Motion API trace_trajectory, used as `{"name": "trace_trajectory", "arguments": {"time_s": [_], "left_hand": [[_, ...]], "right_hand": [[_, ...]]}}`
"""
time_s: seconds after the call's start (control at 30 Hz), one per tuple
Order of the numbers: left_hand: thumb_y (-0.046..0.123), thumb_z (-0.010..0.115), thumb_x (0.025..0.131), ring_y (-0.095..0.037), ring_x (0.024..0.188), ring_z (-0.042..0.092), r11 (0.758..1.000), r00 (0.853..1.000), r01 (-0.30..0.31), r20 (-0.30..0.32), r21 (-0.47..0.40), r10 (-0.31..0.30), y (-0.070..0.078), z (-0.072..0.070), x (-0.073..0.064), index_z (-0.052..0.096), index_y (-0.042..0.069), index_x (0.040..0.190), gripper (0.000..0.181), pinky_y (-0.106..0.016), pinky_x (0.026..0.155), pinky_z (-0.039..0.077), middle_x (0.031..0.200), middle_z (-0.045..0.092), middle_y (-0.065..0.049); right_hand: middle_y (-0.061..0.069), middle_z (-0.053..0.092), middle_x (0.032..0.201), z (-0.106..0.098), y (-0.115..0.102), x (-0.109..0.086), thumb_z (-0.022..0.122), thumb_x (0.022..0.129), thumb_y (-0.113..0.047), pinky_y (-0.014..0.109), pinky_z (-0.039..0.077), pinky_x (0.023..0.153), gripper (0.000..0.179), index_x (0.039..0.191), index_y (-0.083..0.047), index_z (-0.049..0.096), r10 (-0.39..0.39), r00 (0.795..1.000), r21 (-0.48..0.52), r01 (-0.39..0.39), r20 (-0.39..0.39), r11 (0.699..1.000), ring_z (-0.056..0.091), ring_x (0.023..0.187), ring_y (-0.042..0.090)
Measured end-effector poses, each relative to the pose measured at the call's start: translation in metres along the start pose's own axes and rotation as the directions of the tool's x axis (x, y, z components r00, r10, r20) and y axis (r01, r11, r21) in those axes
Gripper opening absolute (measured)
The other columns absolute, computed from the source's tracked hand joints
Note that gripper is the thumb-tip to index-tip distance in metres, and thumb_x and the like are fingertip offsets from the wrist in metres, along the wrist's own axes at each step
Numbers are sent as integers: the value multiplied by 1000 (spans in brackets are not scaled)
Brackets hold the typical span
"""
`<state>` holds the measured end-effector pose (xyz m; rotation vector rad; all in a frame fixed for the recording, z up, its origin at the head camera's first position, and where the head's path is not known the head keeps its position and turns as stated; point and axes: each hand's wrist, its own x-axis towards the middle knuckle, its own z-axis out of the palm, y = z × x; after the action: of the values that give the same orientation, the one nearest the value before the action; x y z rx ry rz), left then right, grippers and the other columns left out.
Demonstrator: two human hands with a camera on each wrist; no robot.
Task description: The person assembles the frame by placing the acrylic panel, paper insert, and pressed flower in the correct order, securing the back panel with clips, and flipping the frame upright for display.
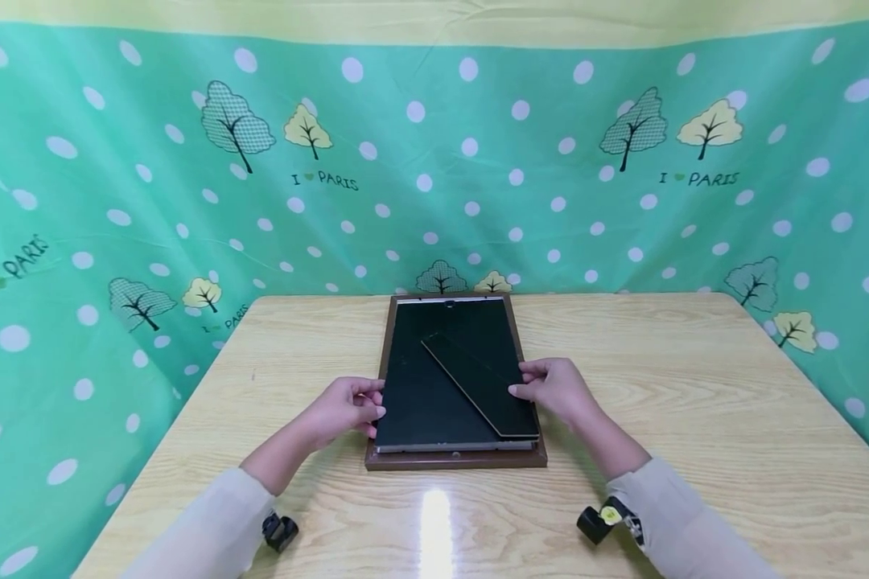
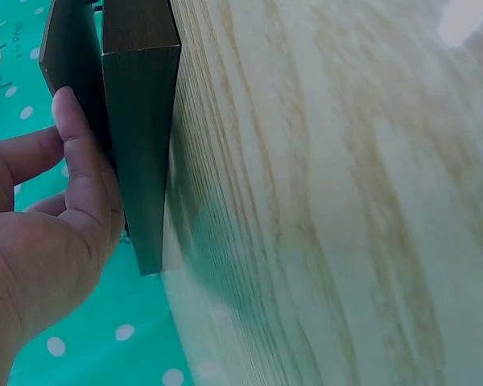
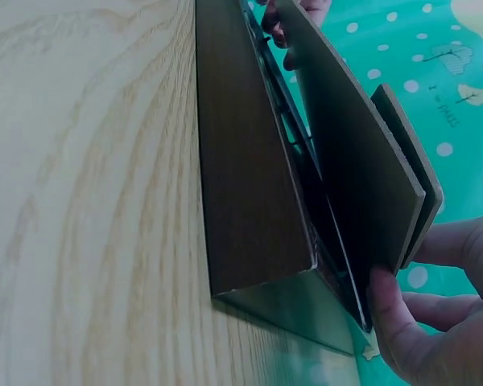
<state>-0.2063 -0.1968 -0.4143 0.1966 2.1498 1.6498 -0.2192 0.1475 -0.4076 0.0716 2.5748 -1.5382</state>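
A brown picture frame (image 1: 456, 461) lies on the table with its back upward. Over it is a black backing board (image 1: 416, 402), which carries a slanting easel leg (image 1: 481, 382). My left hand (image 1: 345, 408) holds the board's left edge between thumb and fingers. On the opposite side, my right hand (image 1: 559, 388) pinches the right edge, its thumb beside the leg. From the right wrist view, the board (image 3: 350, 153) tilts up out of the frame (image 3: 249, 153), leaving a gap at the near end. The frame's inside is mostly hidden beneath the board.
The light wood table (image 1: 659, 386) extends on both sides of the frame. A green dotted cloth (image 1: 463, 161) hangs behind the table and along its sides. Small black cameras (image 1: 280, 531) sit at both wrists, by the pale sleeves (image 1: 210, 527).
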Motion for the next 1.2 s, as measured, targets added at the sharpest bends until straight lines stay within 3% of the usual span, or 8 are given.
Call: {"name": "trace_trajectory", "arguments": {"time_s": [0.33,0.7,0.87,1.03,1.13,1.2], "left_hand": [[-11,64,87,-20,72,62,997,990,32,-141,74,-22,-1,4,7,49,-10,136,51,-36,66,59,91,55,-14],[-8,73,81,-17,66,57,968,987,33,-159,250,7,1,6,6,62,-7,124,45,-30,62,57,80,55,-9],[-9,77,76,-18,66,56,960,981,36,-194,277,20,0,7,8,57,-3,130,59,-32,59,56,84,55,-10],[-5,82,73,-20,76,54,950,976,52,-218,307,17,-4,5,10,49,1,137,72,-30,60,52,96,54,-11],[-2,82,73,-20,81,54,950,975,61,-221,307,9,-4,4,9,44,0,141,78,-28,62,50,101,53,-11],[-1,82,74,-19,83,55,950,976,63,-219,307,6,-5,3,10,43,-1,143,79,-28,64,50,103,53,-11]], "right_hand": [[17,64,107,3,3,6,76,84,-7,29,52,81,47,125,7,61,-4,1000,-12,4,12,1000,57,98,27],[15,64,102,8,2,8,76,83,-5,31,53,77,40,120,6,65,-9,1000,-46,9,8,999,59,94,25],[11,62,93,11,3,7,77,82,-5,30,49,73,28,108,3,71,-47,999,-104,46,-3,994,55,87,23],[14,56,101,10,7,7,81,80,-11,36,47,76,47,119,5,60,-13,1000,-142,10,-24,990,52,90,27],[19,57,110,8,10,8,82,79,-17,40,50,81,68,133,6,47,20,999,-149,-24,-27,989,56,96,30],[20,59,112,8,12,9,82,80,-19,42,51,82,73,136,8,45,25,1000,-161,-27,-15,987,58,97,31]]}}
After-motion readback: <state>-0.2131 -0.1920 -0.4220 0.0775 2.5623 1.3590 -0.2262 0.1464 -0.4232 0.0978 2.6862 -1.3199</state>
